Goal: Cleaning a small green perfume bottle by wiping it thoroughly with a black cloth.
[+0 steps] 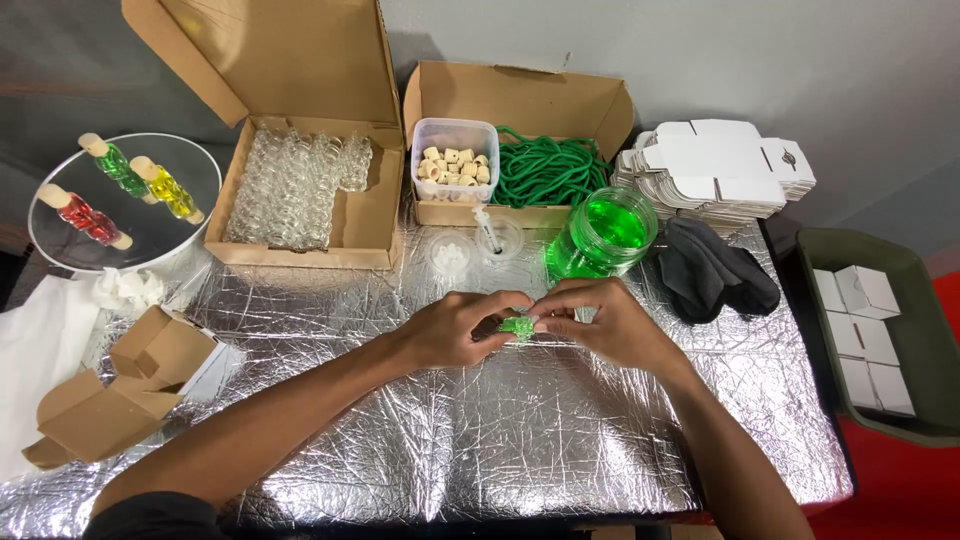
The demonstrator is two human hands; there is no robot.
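Both my hands meet over the middle of the foil-covered table [480,440]. My left hand [455,328] and my right hand [605,322] pinch a small glass bottle of green liquid [518,326] between their fingertips. The bottle lies sideways and is mostly hidden by my fingers. Just beyond my hands stands an open glass jar of green liquid [603,235]. A syringe [487,229] rests in a small clear dish.
An open cardboard box of empty glass bottles [295,190] sits at the back left. Another box holds a tub of corks [455,165] and green cord [550,170]. Flat white cartons [715,165], a dark cloth [715,268], a green bin of white boxes [870,325], three coloured bottles on a round mirror [120,190].
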